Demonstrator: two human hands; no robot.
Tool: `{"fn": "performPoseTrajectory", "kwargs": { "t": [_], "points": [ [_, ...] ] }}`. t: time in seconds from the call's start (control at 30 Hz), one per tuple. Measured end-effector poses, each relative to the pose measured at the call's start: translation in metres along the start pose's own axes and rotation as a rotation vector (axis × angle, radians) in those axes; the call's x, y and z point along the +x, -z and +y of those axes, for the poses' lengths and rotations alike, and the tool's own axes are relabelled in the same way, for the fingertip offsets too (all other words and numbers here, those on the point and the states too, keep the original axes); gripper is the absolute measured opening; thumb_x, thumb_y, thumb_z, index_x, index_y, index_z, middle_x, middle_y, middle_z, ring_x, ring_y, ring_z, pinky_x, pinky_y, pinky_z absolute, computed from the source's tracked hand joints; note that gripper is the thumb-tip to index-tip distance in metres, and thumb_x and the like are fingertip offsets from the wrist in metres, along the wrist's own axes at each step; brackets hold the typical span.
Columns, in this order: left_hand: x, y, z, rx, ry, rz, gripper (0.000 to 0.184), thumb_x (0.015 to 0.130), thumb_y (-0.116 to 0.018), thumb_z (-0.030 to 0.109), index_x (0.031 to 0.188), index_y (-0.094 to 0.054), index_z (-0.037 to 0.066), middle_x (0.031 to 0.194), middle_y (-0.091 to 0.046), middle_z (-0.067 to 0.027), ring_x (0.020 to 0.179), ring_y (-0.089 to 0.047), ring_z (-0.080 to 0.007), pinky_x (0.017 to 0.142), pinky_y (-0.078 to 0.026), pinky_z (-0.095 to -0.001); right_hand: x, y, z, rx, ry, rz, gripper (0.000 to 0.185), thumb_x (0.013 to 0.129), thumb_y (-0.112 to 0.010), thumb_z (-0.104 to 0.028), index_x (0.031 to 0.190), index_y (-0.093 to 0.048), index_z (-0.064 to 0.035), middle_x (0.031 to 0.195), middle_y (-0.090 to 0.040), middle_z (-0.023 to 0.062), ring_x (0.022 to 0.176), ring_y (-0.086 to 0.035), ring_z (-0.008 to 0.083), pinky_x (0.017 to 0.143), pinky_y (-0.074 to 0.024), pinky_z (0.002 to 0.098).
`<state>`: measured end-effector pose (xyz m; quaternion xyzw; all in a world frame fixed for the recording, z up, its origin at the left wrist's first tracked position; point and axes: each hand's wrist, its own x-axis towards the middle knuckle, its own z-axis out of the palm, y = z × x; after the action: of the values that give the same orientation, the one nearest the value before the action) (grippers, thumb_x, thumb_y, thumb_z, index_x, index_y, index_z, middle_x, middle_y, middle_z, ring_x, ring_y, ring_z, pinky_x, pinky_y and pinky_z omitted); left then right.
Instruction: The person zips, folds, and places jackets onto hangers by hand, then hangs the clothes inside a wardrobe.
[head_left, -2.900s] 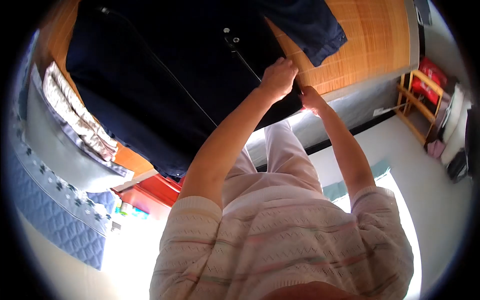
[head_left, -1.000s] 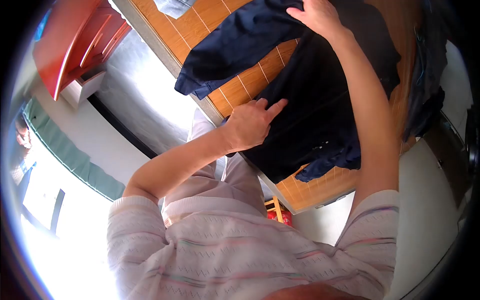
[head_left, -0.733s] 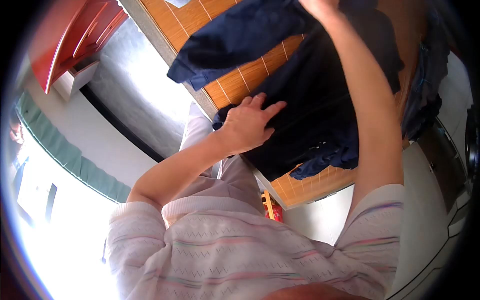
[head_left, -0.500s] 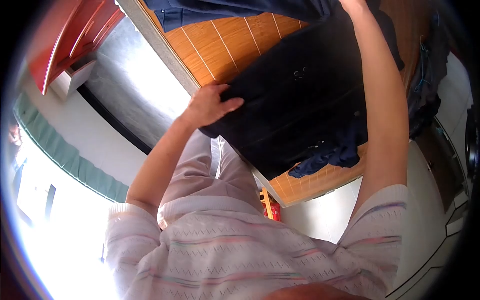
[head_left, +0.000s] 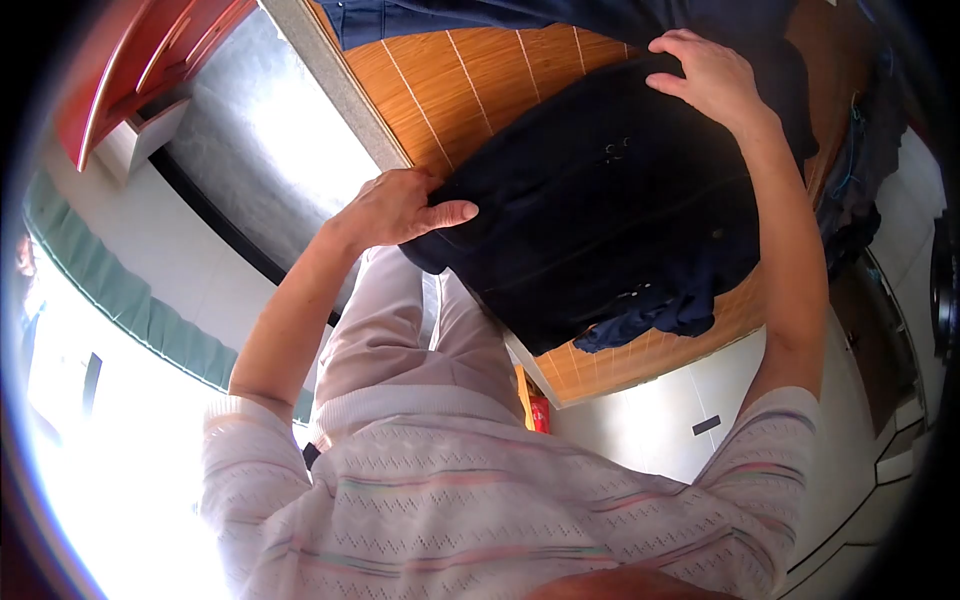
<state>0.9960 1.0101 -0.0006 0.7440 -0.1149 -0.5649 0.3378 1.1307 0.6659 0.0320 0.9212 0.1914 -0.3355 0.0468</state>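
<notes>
A dark navy garment (head_left: 590, 200), its exact kind unclear, lies spread on the wooden surface (head_left: 470, 90), with small pale marks on it. At its left edge rests my left hand (head_left: 395, 208), thumb stretched over the cloth and apart from the fingers, which are partly hidden. My right hand (head_left: 708, 82) is over the far part of the garment, thumb and fingers spread, with nothing held between them. A bunched blue piece of cloth (head_left: 665, 318) sticks out at the garment's near right side.
Another navy garment (head_left: 440, 18) lies along the far side of the surface. Dark clothes (head_left: 855, 190) hang at the right. To the left are a red cabinet (head_left: 125, 85) and a green curtain-like strip (head_left: 130, 285). A red object (head_left: 540, 414) stands beneath the surface edge.
My right hand has come back toward me from the top edge of the view and shows spread fingers over the garment. The left hand stays at the garment's left edge. The view has shifted slightly.
</notes>
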Motion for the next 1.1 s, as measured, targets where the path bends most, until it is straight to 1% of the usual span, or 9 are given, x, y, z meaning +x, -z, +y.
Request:
{"fn": "performPoseTrajectory", "kwargs": {
  "t": [0.3,0.5,0.6,0.63,0.7,0.73,0.9,0.97,1.1],
  "points": [
    [-0.011,-0.018,-0.006,-0.107,0.163,0.174,0.049,0.071,-0.067,0.046,0.064,-0.057,-0.002,0.056,-0.054,-0.0167,0.061,-0.056,-0.0319,0.061,-0.044,-0.0397,0.017,-0.007,0.035,-0.013,-0.063,0.015,0.032,0.077,-0.062,-0.025,0.108,-0.056,-0.0184,0.111,-0.058,0.0034,0.105,-0.052,0.0231,0.088,-0.0417,0.0367],
    [-0.016,-0.038,-0.038,-0.211,0.176,0.330,0.038,0.073,-0.067,0.037,0.075,-0.064,-0.001,0.063,-0.060,-0.0162,0.061,-0.058,-0.0292,0.065,-0.046,-0.0340,0.035,0.003,0.030,0.038,-0.188,-0.089,0.032,0.075,-0.063,-0.021,0.106,-0.057,-0.0207,0.106,-0.060,0.0047,0.101,-0.054,0.0258,0.085,-0.0425,0.0376],
    [-0.013,-0.037,-0.047,-0.470,0.280,0.234,0.036,0.073,-0.068,0.034,0.077,-0.065,-0.002,0.069,-0.064,-0.0150,0.063,-0.060,-0.0234,0.065,-0.046,-0.0328,0.027,-0.008,0.032,0.052,-0.109,0.039,0.028,0.078,-0.061,-0.021,0.105,-0.058,-0.0208,0.101,-0.061,0.0080,0.094,-0.058,0.0221,0.081,-0.0452,0.0334],
    [-0.013,-0.034,-0.047,-0.489,0.299,0.224,0.035,0.073,-0.069,0.032,0.077,-0.065,-0.003,0.072,-0.065,-0.0113,0.062,-0.059,-0.0170,0.063,-0.046,-0.0318,0.018,-0.006,0.021,0.080,-0.047,0.298,0.020,0.073,-0.061,-0.008,0.092,-0.061,-0.0065,0.089,-0.063,0.0126,0.079,-0.062,0.0250,0.068,-0.0488,0.0308],
    [-0.010,-0.038,-0.059,-0.569,0.248,0.238,0.037,0.073,-0.070,0.031,0.081,-0.064,-0.005,0.067,-0.064,-0.0081,0.060,-0.055,-0.0133,0.059,-0.045,-0.0291,0.003,-0.004,0.005,0.352,-0.079,0.444,0.025,0.071,-0.061,-0.008,0.096,-0.061,-0.0076,0.094,-0.062,0.0123,0.081,-0.062,0.0253,0.071,-0.0488,0.0321],
    [-0.006,-0.042,-0.069,-0.593,0.237,0.264,0.038,0.073,-0.071,0.030,0.083,-0.064,-0.006,0.066,-0.063,-0.0076,0.059,-0.054,-0.0125,0.058,-0.045,-0.0282,-0.008,0.004,-0.008,0.565,-0.304,0.332,0.039,0.076,-0.062,-0.019,0.113,-0.055,-0.0097,0.113,-0.056,0.0119,0.102,-0.055,0.0248,0.086,-0.0419,0.0382],
    [-0.007,-0.041,-0.069,-0.667,0.170,0.330,0.043,0.072,-0.072,0.027,0.092,-0.061,-0.010,0.065,-0.061,-0.0071,0.057,-0.052,-0.0103,0.056,-0.044,-0.0256,-0.085,-0.092,-0.044,0.986,-0.289,0.658,0.020,0.081,-0.061,-0.016,0.101,-0.063,-0.0144,0.085,-0.064,0.0026,0.073,-0.060,0.0123,0.064,-0.0480,0.0260],
    [-0.009,-0.034,-0.066,-0.470,0.220,0.354,0.041,0.071,-0.070,0.022,0.103,-0.061,-0.002,0.072,-0.064,-0.0069,0.063,-0.057,-0.0131,0.061,-0.047,-0.0273,-0.133,-0.134,-0.087,1.190,-0.366,0.474,0.022,0.082,-0.061,-0.013,0.104,-0.061,-0.0128,0.085,-0.064,0.0016,0.074,-0.059,0.0088,0.065,-0.0475,0.0247],
    [-0.022,-0.017,-0.008,0.208,0.002,0.793,0.028,0.071,-0.060,0.009,0.098,-0.059,0.005,0.095,-0.061,-0.0123,0.085,-0.058,-0.0271,0.078,-0.046,-0.0367,-0.215,-0.175,-0.172,1.714,-0.766,0.027,0.024,0.084,-0.059,-0.015,0.108,-0.059,-0.0128,0.088,-0.063,0.0023,0.075,-0.060,0.0110,0.060,-0.0448,0.0228]
  ]
}}
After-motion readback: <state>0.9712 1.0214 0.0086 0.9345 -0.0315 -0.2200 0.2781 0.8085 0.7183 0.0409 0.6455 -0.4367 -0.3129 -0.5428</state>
